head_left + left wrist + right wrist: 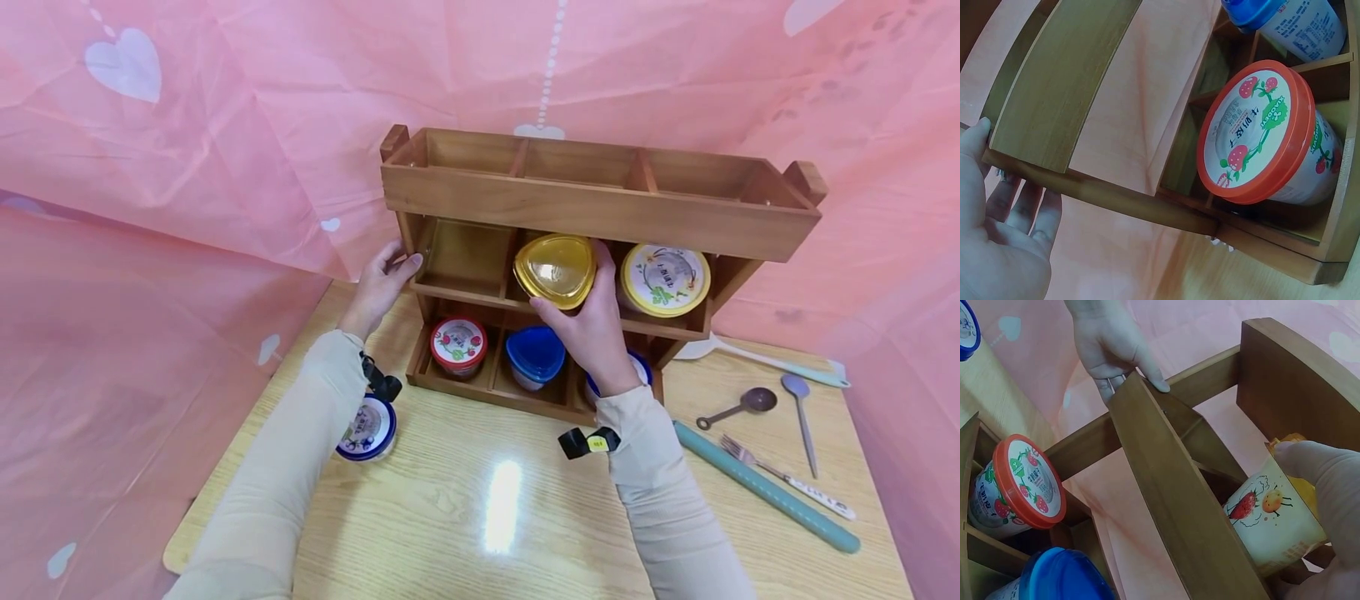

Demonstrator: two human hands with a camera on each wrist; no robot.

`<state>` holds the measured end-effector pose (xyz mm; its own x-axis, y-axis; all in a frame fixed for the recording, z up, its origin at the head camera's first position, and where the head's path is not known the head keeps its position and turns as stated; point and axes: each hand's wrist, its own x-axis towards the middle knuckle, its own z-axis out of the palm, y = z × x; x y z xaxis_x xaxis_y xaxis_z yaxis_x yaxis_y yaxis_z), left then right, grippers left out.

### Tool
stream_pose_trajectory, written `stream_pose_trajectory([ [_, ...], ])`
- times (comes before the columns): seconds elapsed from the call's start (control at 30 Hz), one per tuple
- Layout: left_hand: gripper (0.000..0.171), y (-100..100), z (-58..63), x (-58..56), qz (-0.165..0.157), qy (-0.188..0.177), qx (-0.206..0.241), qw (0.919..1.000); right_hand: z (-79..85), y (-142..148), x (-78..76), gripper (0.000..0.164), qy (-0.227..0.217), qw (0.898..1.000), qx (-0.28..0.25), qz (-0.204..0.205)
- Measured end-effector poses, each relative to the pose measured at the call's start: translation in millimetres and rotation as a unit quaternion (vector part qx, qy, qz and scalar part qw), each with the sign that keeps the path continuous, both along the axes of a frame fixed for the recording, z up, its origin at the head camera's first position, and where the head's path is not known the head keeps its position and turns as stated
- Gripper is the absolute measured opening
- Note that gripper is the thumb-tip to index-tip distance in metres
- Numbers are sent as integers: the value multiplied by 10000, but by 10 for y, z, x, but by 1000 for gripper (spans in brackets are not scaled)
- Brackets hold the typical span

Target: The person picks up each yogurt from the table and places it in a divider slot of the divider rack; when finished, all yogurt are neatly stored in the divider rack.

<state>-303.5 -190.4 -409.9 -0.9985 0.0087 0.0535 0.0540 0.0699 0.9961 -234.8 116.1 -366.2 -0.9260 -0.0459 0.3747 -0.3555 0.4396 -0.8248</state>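
Note:
My right hand (596, 333) holds a tub with a clear yellow lid (557, 268) in the middle compartment of the middle tier of a wooden rack (600, 210). In the right wrist view the tub (1272, 515) shows fruit drawings on a pale side, with the thumb at its lid. My left hand (372, 287) grips the rack's left side post, its thumb in front. Right of the held tub stands a yellow-rimmed tub (666, 281). Below are a red-lidded tub (459, 343), a blue-lidded tub (536, 354) and another blue-rimmed tub (639, 371), partly hidden by my right wrist.
A blue-rimmed tub (369, 427) stands on the table (435, 508) by my left forearm. On the right lie a spatula (780, 362), a measuring spoon (753, 402), a grey-purple spoon (802, 417), a fork (787, 479) and a green rod (765, 487). Pink cloth hangs behind.

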Motion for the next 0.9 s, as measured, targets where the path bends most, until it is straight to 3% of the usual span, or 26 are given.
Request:
stream_pose_trajectory([
  [0.23, 52, -7, 6, 4, -54, -62, -89, 9999, 63, 8, 88, 102, 130, 9998, -121, 33],
  [0.37, 51, -7, 5, -2, -50, -28, -61, 10000, 260, -21, 296, 96, 85, 9992, -327, 192],
  [0.43, 51, -5, 6, -5, -37, -20, -38, 10000, 269, -1, 363, 95, 80, 9994, -286, 194],
  [0.6, 50, 0, 7, -6, -33, -23, -19, 10000, 102, 75, 489, 95, 291, 9994, -15, 178],
  [0.9, 52, 0, 11, 4, -10, -62, -78, 9999, -45, -27, 894, 99, 446, 9962, 581, 477],
])
